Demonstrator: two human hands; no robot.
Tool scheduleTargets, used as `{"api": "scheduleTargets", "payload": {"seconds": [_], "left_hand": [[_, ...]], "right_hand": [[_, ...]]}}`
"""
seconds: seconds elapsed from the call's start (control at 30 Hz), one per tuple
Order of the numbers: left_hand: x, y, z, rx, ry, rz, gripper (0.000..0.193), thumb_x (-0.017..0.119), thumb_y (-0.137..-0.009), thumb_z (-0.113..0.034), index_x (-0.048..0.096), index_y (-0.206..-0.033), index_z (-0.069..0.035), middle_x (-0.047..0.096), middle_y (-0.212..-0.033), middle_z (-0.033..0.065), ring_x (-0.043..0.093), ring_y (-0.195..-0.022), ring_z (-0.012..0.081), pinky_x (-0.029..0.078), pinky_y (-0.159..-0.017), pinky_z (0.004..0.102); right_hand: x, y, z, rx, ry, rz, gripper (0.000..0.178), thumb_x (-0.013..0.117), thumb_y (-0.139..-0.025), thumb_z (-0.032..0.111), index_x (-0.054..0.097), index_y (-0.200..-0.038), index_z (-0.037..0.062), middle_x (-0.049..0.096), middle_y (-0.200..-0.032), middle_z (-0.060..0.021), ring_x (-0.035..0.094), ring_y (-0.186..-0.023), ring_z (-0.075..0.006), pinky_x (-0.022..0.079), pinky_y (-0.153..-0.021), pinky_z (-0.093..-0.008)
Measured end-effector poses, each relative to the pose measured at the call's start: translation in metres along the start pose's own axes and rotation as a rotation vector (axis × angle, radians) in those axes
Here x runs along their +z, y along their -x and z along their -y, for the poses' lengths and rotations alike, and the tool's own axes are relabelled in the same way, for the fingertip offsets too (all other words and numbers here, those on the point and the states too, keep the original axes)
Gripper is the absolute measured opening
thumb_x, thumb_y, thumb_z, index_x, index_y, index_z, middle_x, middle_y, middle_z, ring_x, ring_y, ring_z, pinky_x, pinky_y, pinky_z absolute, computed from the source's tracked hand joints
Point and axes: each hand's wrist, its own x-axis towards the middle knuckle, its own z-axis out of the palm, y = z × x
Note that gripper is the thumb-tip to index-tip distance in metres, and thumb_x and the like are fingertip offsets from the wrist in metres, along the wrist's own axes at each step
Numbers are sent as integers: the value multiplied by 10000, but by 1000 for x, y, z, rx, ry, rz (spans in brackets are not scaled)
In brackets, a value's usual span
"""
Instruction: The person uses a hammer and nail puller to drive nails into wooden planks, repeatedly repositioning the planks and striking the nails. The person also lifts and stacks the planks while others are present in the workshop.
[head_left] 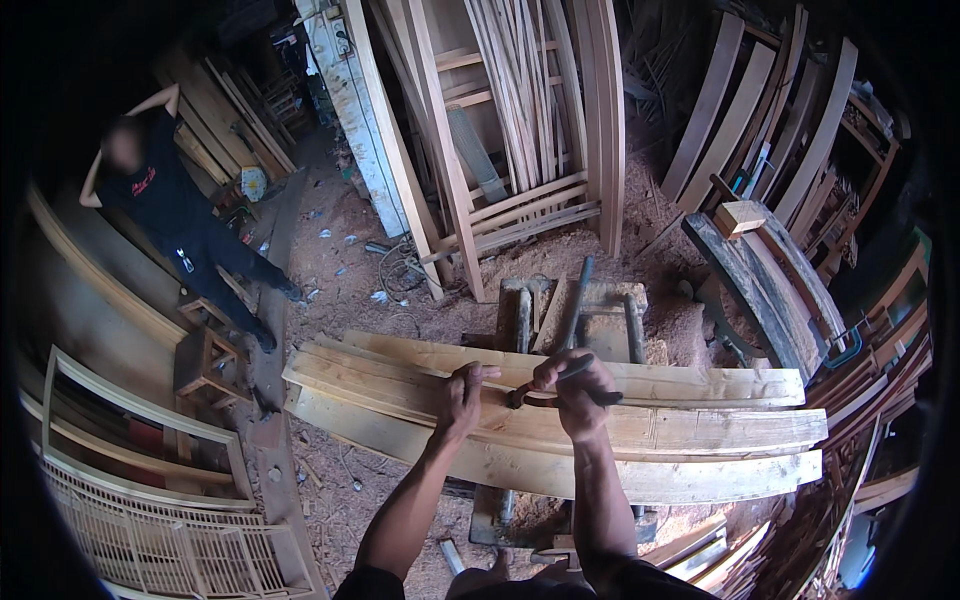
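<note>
Several long, slightly curved pale boards (700, 430) lie side by side across a wooden-topped stand in front of me. My right hand (580, 395) is closed around a dark hand tool (517, 398), whose hooked-looking end points left and sits at the middle board. Its exact kind is not clear, as my fingers cover much of it. Over the left half of the boards, my left hand (461, 402) has its fingers bent together, toward the tool. Whether something small is between those fingers cannot be made out.
A grey metal bar (578, 305) rises from the stand (625, 300) behind the boards. At left stand another person (160, 190), a wooden stool (205, 362) and slatted frames (160, 540). Tall timber (455, 150) leans ahead; a wooden block (740, 217) rests on planks at right. Sawdust covers the floor.
</note>
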Motion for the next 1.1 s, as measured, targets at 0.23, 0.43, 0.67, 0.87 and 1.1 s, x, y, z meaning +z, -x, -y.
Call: {"api": "scheduleTargets", "payload": {"seconds": [0.23, 0.43, 0.67, 0.87, 1.1], "left_hand": [[6, 0, 0, 298, -313, 30, 448, 412, -1056, -320, 719, -957, -9, 720, -937, 155, 658, -923, 339, 477, -902, 412], [9, 1, -11, 240, -273, 65, 424, 437, -1047, -311, 724, -960, -12, 708, -949, 163, 632, -970, 315, 465, -889, 420], [41, 32, -68, 279, -164, 119, 263, 604, -973, -215, 725, -881, 0, 712, -831, 139, 661, -807, 289, 488, -776, 392], [114, 138, -129, -285, 399, 631, 290, 635, -972, -99, 586, -1215, 51, 685, -1070, 116, 661, -964, 169, 509, -914, 294], [92, 249, -101, -651, 625, 553, 123, 671, -952, -114, 640, -1002, -7, 673, -861, 39, 632, -783, 107, 525, -712, 258]], "right_hand": [[-39, 10, 36, -101, -369, -999, 480, 432, -649, -42, 449, -1123, 24, 396, -837, -56, 382, -736, -180, 378, -665, -294], [-14, 12, 117, -339, -258, -541, 575, 436, -572, -40, 425, -1145, 1, 435, -910, -99, 419, -810, -196, 375, -734, -295], [-6, 54, 201, -557, -268, -651, 585, 419, -549, -27, 428, -1134, -2, 435, -897, -116, 414, -789, -225, 386, -760, -327], [7, 130, 222, -558, -60, -757, 557, 437, -555, -12, 428, -1111, 18, 435, -894, -99, 419, -797, -204, 387, -762, -321], [31, 217, 200, -227, 105, -834, 794, 495, -546, 35, 417, -1335, 7, 485, -969, -99, 474, -901, -207, 406, -833, -351]]}}
